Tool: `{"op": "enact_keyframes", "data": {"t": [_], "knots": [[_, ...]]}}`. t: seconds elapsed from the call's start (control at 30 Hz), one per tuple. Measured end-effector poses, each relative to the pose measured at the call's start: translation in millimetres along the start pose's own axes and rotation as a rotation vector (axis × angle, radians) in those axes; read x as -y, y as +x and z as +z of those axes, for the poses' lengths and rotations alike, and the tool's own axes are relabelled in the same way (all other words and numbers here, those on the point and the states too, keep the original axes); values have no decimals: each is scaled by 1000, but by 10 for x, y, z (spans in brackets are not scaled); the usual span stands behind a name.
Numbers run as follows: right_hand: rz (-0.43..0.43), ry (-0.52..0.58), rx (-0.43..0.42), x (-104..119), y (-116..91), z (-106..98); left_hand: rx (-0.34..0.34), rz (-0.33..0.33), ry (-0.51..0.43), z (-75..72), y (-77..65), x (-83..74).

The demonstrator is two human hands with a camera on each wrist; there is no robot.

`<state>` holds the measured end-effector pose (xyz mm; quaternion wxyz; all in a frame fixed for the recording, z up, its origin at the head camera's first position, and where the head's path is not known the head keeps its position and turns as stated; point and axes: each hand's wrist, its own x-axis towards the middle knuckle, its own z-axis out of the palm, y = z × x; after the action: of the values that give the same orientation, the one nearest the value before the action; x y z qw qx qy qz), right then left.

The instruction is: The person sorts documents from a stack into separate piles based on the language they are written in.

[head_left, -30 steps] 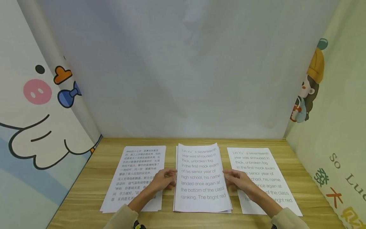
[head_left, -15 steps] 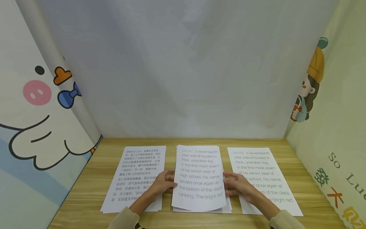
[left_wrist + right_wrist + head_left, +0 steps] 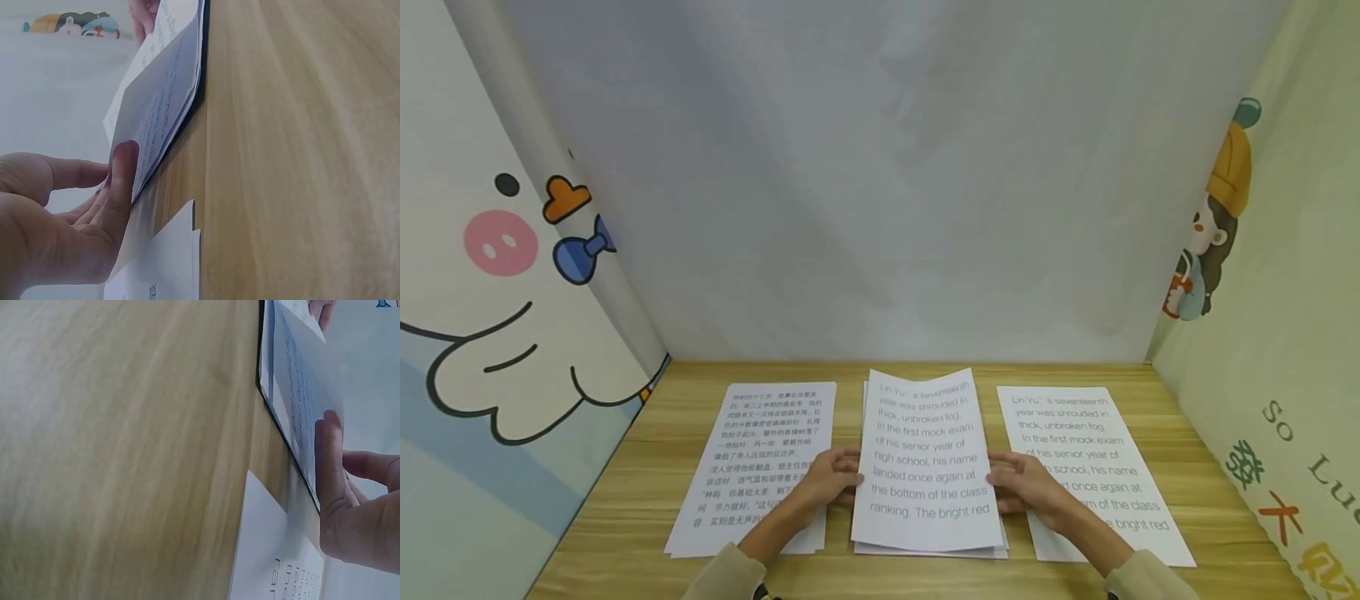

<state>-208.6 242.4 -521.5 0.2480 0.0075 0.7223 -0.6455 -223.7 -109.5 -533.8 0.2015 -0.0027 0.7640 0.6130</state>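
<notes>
A white sheet of paper (image 3: 925, 467) with large printed English text is raised above the middle stack, its top corners bent up. My left hand (image 3: 831, 483) pinches its left edge between thumb and fingers. At the opposite edge my right hand (image 3: 1024, 487) pinches the sheet the same way. Both wrist views show the sheet (image 3: 150, 100) held clear of the papers below, with print visible on its underside. Beneath it lies the middle paper stack (image 3: 940, 552), mostly hidden, with a dark bottom layer along its edge in the right wrist view.
To the left lies a stack of sheets (image 3: 752, 467) with Chinese text, partly behind my left hand. On the right is a stack with English text (image 3: 1075, 433), partly under my right forearm. A wooden table (image 3: 625, 500) carries everything; a pale curtain (image 3: 880, 208) and printed side walls enclose it.
The held sheet sagged toward me half a second ago; now its top edge bows upward and stands higher. Both hands have slid slightly down its sides since one second ago.
</notes>
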Motion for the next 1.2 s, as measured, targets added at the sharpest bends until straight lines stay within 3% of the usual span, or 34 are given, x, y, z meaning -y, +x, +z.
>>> {"op": "enact_keyframes", "data": {"t": [0.63,0.97,1.2], "knots": [[9,11,-138,56,-23,-94,-15,71,-63,54,5,-154],[0,37,-147,57,-30,-164,-72,79,-55,149,8,-163],[13,61,-199,30,-82,-240,-61,103,-48,265,50,-211]]}}
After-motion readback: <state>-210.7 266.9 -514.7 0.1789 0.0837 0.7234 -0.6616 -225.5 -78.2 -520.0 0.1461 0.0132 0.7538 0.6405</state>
